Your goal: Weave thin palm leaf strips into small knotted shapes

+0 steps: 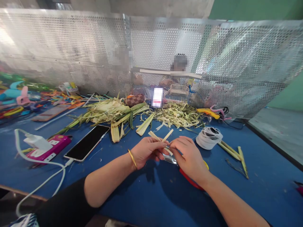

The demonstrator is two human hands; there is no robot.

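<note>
Near the middle of the blue table, both my hands meet at pale dried leaf strips (168, 135). My left hand (149, 148), with a gold bangle at the wrist, pinches the strips between thumb and fingers; two ends cross and stick up above it. Close beside it, my right hand (187, 154) has its fingers closed at the same strips, and its fingertips are partly hidden. Beneath the hands lies a pair of scissors (169, 159) with red and yellow on the handles, partly covered by my right hand.
Behind the work lie heaps of long leaves (106, 110) and shredded strips (177, 115). A white cord roll (209, 138) and cut stalks (241, 160) are at right. A phone (87, 143) charges beside a magenta power strip (50, 148). A perforated metal screen (156, 41) stands behind; people are beyond.
</note>
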